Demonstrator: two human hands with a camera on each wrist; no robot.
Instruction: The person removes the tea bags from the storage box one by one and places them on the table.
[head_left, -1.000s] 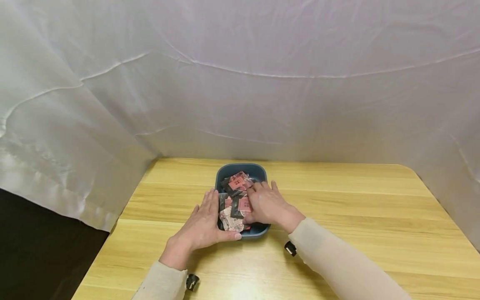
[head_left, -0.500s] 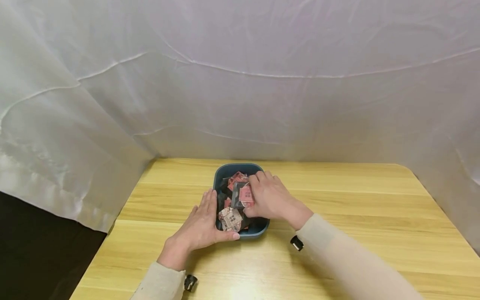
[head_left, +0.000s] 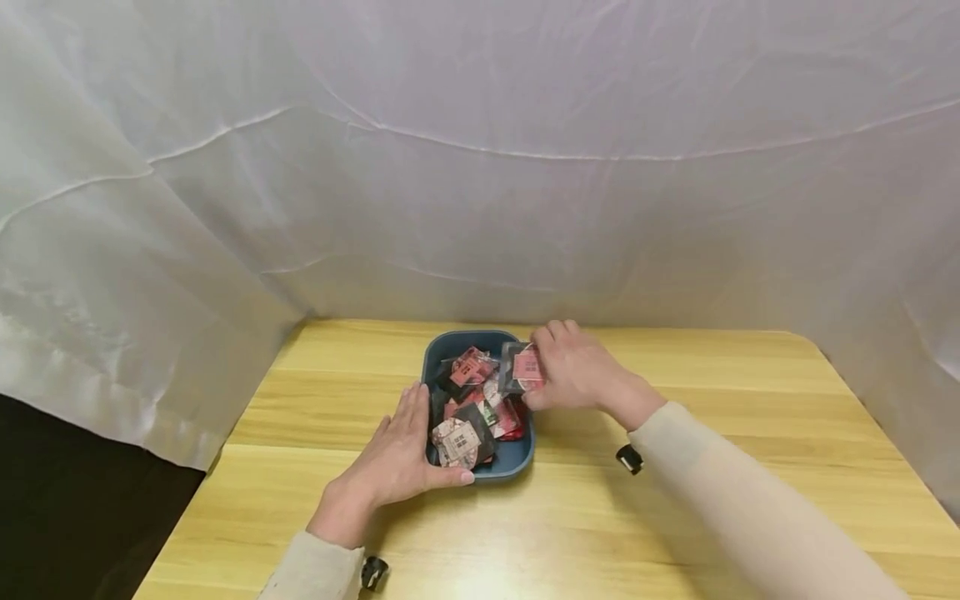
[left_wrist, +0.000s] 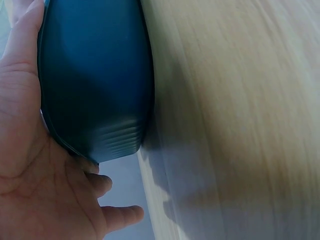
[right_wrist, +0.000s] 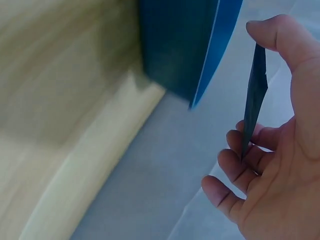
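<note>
A blue plastic bin (head_left: 516,460) stands on the table, with several flat sachets (head_left: 467,433) in black, pink and cream piled inside. My left hand (head_left: 386,467) rests against the bin's left side, fingers straight and thumb along the front rim. In the left wrist view its palm lies against the bin wall (left_wrist: 100,75). Over the bin's right rim, my right hand (head_left: 581,367) pinches a black sachet with a pink label (head_left: 527,365). The right wrist view shows this sachet (right_wrist: 255,95) edge-on, between the thumb and the curled fingers.
The wood-grain table (head_left: 675,467) reaches out on both sides of the bin. Pale fabric (head_left: 487,217) hangs behind it and at both sides. A dark area (head_left: 82,492) lies beyond the table's left edge.
My right hand has lifted the pink-labelled sachet from the pile and carried it right, over the bin's rim. Other sachets show where it was. The left hand has kept its place at the bin.
</note>
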